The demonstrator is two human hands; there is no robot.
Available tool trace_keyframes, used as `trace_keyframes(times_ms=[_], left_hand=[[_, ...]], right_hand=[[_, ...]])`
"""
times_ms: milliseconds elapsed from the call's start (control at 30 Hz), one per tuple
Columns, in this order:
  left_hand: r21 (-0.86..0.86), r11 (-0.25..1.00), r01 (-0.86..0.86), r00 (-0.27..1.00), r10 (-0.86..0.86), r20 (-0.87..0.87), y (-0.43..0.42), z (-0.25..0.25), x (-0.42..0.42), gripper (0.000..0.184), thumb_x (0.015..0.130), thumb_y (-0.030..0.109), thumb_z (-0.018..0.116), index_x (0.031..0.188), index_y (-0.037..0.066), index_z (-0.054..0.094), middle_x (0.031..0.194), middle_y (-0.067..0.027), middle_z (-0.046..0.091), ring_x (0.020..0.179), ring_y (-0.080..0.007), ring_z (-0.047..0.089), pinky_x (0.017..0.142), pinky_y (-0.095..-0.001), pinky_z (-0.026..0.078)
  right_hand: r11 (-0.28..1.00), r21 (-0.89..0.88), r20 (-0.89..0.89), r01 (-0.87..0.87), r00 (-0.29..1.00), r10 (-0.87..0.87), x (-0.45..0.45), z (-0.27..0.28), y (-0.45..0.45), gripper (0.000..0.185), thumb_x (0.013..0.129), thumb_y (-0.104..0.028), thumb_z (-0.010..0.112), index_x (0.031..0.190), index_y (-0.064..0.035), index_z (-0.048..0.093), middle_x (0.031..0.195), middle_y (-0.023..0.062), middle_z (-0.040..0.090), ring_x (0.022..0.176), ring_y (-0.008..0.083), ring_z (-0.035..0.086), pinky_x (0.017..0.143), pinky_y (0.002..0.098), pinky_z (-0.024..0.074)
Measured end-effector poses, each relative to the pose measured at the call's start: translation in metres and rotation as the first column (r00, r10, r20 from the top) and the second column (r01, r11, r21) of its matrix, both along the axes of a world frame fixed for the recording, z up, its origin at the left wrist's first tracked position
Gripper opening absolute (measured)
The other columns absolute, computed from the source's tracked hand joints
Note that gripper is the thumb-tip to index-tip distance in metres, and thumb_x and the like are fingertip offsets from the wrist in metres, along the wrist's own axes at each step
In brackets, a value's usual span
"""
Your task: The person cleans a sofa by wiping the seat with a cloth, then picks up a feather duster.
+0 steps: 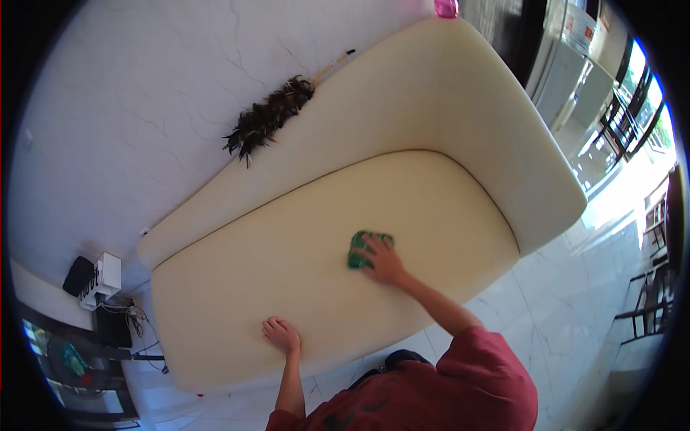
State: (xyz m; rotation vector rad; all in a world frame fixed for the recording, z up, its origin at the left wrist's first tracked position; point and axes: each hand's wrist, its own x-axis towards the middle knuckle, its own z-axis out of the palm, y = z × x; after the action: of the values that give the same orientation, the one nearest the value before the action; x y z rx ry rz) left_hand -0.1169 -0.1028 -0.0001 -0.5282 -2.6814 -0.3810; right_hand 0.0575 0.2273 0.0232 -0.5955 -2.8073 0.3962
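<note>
My right hand presses a folded green cloth against the seat of a cream sofa. Its fingers spread over the cloth and cover part of it. Lower and to the left, my left hand leans on the same seat with nothing visible in it, its fingers resting on the surface. Along the top of the sofa's backrest lies a dark feather duster, its thin handle pointing up to the right.
A pink object sits on the backrest's top corner, cut off by the frame. At left are a white box, a black case and tangled cables. Dark chairs stand at right on the tiled floor.
</note>
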Motion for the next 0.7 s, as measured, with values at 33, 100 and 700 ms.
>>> trace_keyframes(times_ms=[33,100,700], left_hand=[[-0.018,1.000,0.021,1.000,-0.021,0.004,0.000,0.002,0.000,0.004,0.088,0.015,0.048,0.088,0.011,0.049,0.094,-0.0088,0.049,0.091,-0.0286,0.049,0.077,-0.0417,0.036],[-0.018,1.000,0.006,1.000,-0.006,0.018,0.000,0.003,0.000,0.004,0.088,0.015,0.048,0.088,0.011,0.049,0.094,-0.0087,0.049,0.091,-0.0284,0.049,0.076,-0.0416,0.036],[-0.060,0.998,-0.006,0.999,0.003,-0.053,0.000,-0.007,0.000,0.007,0.084,0.016,0.044,0.086,0.010,0.047,0.091,-0.0097,0.048,0.090,-0.0296,0.048,0.076,-0.0418,0.035]], right_hand=[[0.991,0.022,0.002,0.133,0.991,-0.134,0.013,0.004,0.026,0.064,0.083,-0.043,0.059,0.143,-0.0296,0.040,0.154,0.0128,0.025,0.141,0.0362,0.024,0.114,0.0565,0.0160],[0.926,0.026,-0.071,0.377,0.925,-0.374,0.043,-0.004,0.082,0.061,0.085,-0.039,0.058,0.143,-0.0295,0.040,0.155,0.0133,0.024,0.141,0.0369,0.022,0.114,0.0565,0.0142],[0.952,-0.023,-0.033,0.305,0.951,-0.306,-0.042,-0.001,0.129,0.061,0.086,-0.045,0.055,0.143,-0.0313,0.040,0.157,0.0100,0.021,0.144,0.0316,0.017,0.117,0.0533,0.0076]])
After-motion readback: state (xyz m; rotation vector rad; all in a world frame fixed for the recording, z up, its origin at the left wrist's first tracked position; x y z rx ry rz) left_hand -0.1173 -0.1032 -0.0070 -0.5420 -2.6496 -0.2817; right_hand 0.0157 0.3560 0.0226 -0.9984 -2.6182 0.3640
